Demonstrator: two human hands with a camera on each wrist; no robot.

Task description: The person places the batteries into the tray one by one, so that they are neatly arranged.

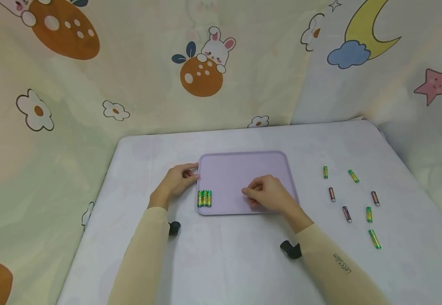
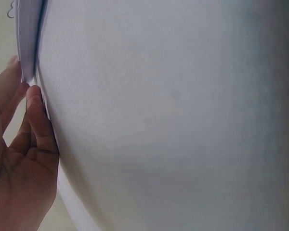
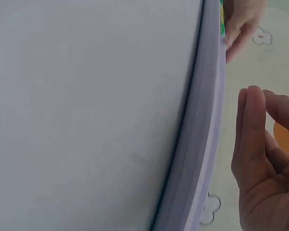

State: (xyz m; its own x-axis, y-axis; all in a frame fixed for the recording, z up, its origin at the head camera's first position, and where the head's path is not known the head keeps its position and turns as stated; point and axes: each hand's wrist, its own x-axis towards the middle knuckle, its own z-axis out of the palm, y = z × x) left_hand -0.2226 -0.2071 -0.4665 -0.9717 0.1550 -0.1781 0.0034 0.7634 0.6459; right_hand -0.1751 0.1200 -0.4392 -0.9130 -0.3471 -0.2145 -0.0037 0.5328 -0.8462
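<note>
My left hand (image 1: 177, 182) rests its fingertips against the left rim of a lilac tray (image 1: 244, 169); the left wrist view shows the fingers (image 2: 38, 115) at the tray's edge (image 2: 29, 38). Three green batteries (image 1: 204, 198) stand side by side in the tray's front left corner. Over the tray's front right part is my right hand (image 1: 268, 192), its fingers loosely bent and thumb close to them. In the right wrist view nothing shows in that hand (image 3: 265, 159), which is beside the tray rim (image 3: 209, 130).
Right of the tray, loose batteries lie scattered on the white tabletop (image 1: 225, 254): several green ones (image 1: 374, 239) and three dark ones with orange (image 1: 347, 214). Black wrist-worn pieces (image 1: 291, 250) show near both sleeves. Patterned cloth (image 1: 148, 63) hangs behind the table.
</note>
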